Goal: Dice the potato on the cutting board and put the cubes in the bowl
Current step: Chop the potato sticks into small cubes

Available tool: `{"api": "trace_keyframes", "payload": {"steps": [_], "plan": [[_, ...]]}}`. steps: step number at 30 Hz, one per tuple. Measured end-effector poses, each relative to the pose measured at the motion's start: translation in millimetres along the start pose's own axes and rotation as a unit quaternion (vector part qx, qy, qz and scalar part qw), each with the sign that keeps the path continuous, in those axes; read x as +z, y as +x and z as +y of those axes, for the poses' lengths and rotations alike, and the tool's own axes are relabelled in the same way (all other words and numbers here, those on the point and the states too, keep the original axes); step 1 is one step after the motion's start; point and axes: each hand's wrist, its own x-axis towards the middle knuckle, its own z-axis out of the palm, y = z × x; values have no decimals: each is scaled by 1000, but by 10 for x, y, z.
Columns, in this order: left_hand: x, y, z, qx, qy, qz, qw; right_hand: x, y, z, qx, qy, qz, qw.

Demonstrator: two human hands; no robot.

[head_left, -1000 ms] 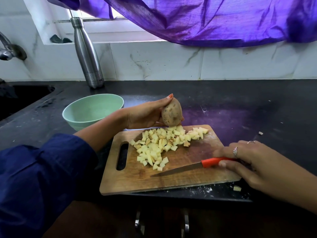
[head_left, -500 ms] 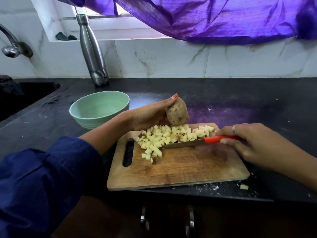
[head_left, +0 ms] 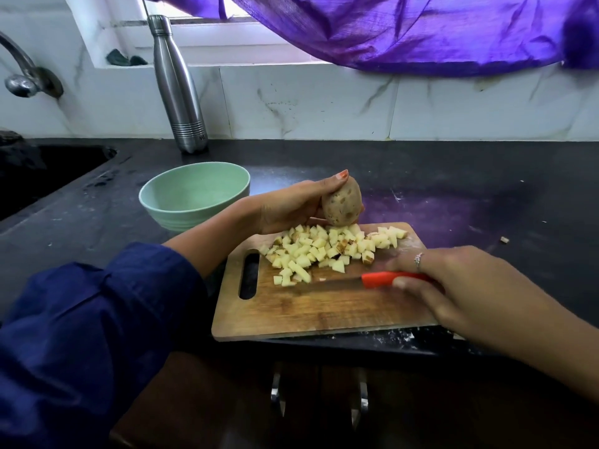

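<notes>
A wooden cutting board (head_left: 291, 315) lies on the black counter with a heap of pale potato cubes (head_left: 324, 247) along its far side. My left hand (head_left: 291, 205) holds a brown unpeeled potato piece (head_left: 342, 202) upright at the board's far edge. My right hand (head_left: 453, 286) grips a knife by its red handle (head_left: 377, 279); the blade (head_left: 324, 283) lies low over the board just in front of the cubes, pointing left. A light green bowl (head_left: 194, 196) stands left of the board, behind my left forearm; nothing shows inside it.
A steel bottle (head_left: 180, 85) stands by the back wall behind the bowl. A dark sink (head_left: 42, 173) and tap (head_left: 22, 76) are at far left. Purple curtain (head_left: 421, 30) hangs above. A stray scrap (head_left: 503, 239) lies on the counter right of the board.
My right hand drew the knife back toward me, from against the cube heap to just in front of it. The cubes now lie gathered toward the far edge. My left hand kept hold of the potato piece.
</notes>
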Motion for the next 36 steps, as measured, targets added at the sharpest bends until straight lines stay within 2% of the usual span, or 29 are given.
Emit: {"api": "trace_keyframes", "payload": {"steps": [3, 6, 9, 14, 19, 22, 25, 27, 32, 34, 36], "plan": [[-11, 20, 10, -3, 14, -2, 1000, 10, 63, 65, 31, -42, 37, 998], [-20, 55, 9, 4, 31, -20, 999, -2, -51, 175, 38, 15, 16, 999], [-31, 84, 10, 16, 44, -35, 998, -5, -250, 275, 54, 19, -10, 998], [-25, 114, 45, 50, 56, -42, 996, 13, -404, 390, 77, 37, 25, 996], [29, -21, 309, 68, 117, 16, 991, -86, -527, 436, 88, 54, 42, 994], [93, -251, 479, 79, 184, 23, 979, -166, -675, 456, 122, 97, 71, 985], [291, -523, 555, 34, 166, 46, 984, -179, -816, 486, 164, 117, 82, 976], [501, -653, 522, -31, 131, 72, 988, -181, -885, 473, 198, 136, 74, 968], [962, -763, 406, -164, 49, 88, 981, -191, -976, 368, 273, 184, -27, 944], [1034, -696, 392, -192, 49, 99, 975, -218, -988, 359, 293, 203, -8, 934], [1095, -591, 396, -209, 66, 106, 970, -211, -996, 336, 315, 240, 50, 917]]}}
